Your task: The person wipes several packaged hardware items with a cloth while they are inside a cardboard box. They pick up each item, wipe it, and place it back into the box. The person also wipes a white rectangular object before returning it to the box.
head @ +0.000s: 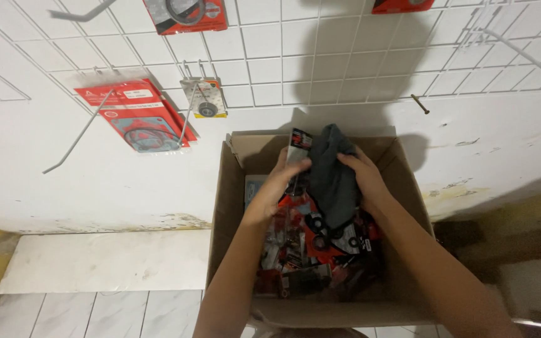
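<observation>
An open cardboard box (226, 206) stands against the white wall, filled with several red and black blister packs (320, 241) of small parts. My left hand (280, 181) reaches into it and grips a narrow dark packet (297, 145) held upright. My right hand (361, 172) grips a dark grey cloth (333, 178) that hangs down over the packs, pressed against the packet.
A white wire grid (320, 56) on the wall carries hooks with red carded gasket packs (138, 116), a small carded bearing pack (206, 100) and more packs at the top (186, 14). A long bare hook (76, 141) sticks out at left. Tiled floor (95, 313) lies below.
</observation>
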